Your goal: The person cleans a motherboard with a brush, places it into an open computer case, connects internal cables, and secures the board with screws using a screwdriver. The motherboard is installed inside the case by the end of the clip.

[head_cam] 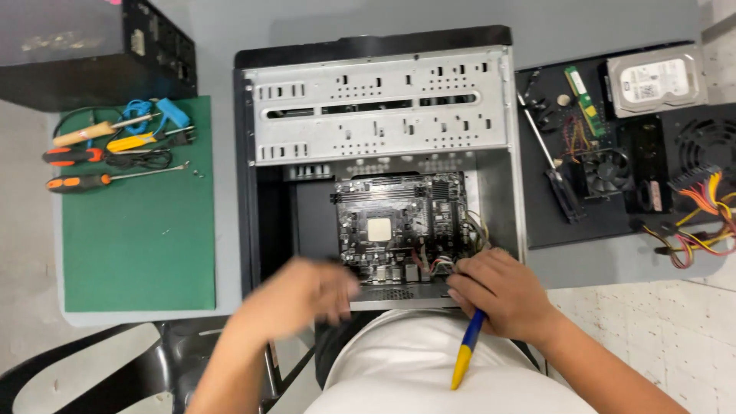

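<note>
An open black and silver computer case (261, 192) lies on the grey table with a black motherboard (399, 222) inside it. My right hand (498, 287) grips a screwdriver with a blue and yellow handle (465, 353) at the board's near right corner, beside a bundle of wires (445, 264). My left hand (303, 295) is blurred, fingers apart, holding nothing, at the case's near edge left of the board.
A green mat (138, 230) at the left carries several screwdrivers (84, 180) and pliers. A black panel (583, 222) at the right holds a hard drive (659, 80), a memory stick, a fan, and a power supply with coloured cables (698, 222). A black box (92, 46) stands far left.
</note>
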